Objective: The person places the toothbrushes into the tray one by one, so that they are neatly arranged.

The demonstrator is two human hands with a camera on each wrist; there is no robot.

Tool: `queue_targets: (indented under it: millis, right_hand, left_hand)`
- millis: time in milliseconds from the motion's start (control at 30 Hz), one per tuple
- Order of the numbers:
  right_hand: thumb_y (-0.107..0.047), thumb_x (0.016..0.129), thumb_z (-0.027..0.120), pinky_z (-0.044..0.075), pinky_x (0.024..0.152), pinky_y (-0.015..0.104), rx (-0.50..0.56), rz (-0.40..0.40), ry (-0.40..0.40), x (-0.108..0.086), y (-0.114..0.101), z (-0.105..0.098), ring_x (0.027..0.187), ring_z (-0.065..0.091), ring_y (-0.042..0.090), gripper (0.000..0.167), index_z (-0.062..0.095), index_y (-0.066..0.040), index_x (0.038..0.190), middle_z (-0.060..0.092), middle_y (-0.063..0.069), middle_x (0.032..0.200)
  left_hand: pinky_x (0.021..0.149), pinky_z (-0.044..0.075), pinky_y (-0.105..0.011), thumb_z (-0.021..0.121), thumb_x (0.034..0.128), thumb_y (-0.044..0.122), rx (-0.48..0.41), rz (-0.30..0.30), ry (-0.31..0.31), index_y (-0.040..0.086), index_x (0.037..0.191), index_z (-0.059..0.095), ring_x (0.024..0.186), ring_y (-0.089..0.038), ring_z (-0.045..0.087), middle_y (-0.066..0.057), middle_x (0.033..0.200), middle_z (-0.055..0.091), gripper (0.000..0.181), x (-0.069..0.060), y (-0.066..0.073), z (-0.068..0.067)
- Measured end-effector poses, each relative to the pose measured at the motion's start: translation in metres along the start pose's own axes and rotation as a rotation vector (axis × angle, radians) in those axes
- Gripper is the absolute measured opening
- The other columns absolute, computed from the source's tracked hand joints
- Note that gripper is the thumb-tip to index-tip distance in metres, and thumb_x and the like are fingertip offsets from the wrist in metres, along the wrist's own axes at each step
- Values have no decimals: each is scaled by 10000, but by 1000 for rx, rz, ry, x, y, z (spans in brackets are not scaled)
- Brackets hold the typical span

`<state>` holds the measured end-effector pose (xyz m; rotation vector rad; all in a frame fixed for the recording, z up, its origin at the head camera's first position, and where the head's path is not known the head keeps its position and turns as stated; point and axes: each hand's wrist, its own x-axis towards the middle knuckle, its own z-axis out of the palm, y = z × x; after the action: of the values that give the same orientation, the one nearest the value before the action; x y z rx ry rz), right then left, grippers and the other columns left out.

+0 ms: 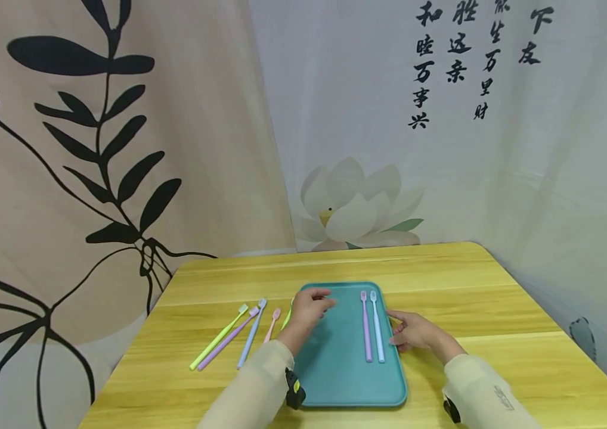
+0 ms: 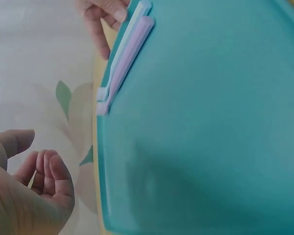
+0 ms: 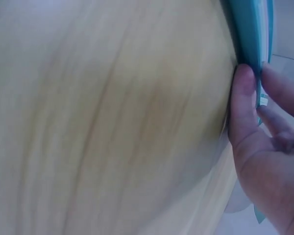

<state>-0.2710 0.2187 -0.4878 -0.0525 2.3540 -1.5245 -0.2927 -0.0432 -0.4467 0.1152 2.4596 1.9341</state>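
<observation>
A teal tray (image 1: 335,381) lies on the wooden table. On its right half a purple toothbrush (image 1: 366,328) and a light blue toothbrush (image 1: 377,328) lie side by side. My left hand (image 1: 309,310) is over the tray's left edge, fingers loosely bent and holding nothing. With thumb and fingertips, my right hand (image 1: 416,332) touches the tray's right rim. Left of the tray are a yellow-green toothbrush (image 1: 219,336), a purple one (image 1: 227,339), a blue one (image 1: 252,333) and a pink one (image 1: 272,325). Another green toothbrush (image 1: 287,314) is partly hidden behind my left hand.
The yellow wooden table (image 1: 496,357) extends on both sides of the tray. Behind it hangs a printed curtain (image 1: 217,149) with plant shapes and a lotus. A dark wrist device (image 1: 295,388) sits at my left sleeve.
</observation>
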Motion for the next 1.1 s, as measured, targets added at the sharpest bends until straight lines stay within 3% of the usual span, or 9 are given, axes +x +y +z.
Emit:
queue_targets:
  millis: [167, 400, 800, 1100]
  right_hand:
    - [140, 854, 651, 552, 677, 366, 58, 13, -12, -1, 1, 1, 768, 537, 225, 762, 285, 68, 1517, 500, 127, 873]
    - [143, 852, 644, 549, 639, 356, 50, 37, 33, -1, -3, 5, 740, 545, 232, 733, 334, 49, 1508, 506, 135, 862]
    - [145, 859, 645, 569, 669, 369, 40, 34, 32, 1, -2, 6, 770, 573, 240, 732, 322, 54, 1509, 514, 156, 908]
    - [142, 855, 655, 579, 703, 391, 71, -3, -37, 0, 5, -2, 776, 606, 222, 773, 261, 82, 1518, 542, 157, 917]
  left_hand:
    - [825, 539, -480, 693, 915, 89, -28, -16, -4, -6, 1194, 684, 773, -158, 608, -86, 950, 659, 296, -3, -5, -16]
    - [861, 520, -503, 673, 934, 112, -54, -54, 26, -13, 1204, 676, 923, -339, 614, -95, 1007, 657, 298, -2, -14, -42]
    - [823, 524, -443, 662, 932, 83, -66, -95, 88, -35, 1228, 649, 829, -224, 603, -84, 963, 625, 319, -5, -16, -89]
    - [904, 482, -503, 657, 945, 102, -34, -134, 122, -4, 1264, 635, 920, -287, 586, -116, 1040, 622, 337, -5, -32, -132]
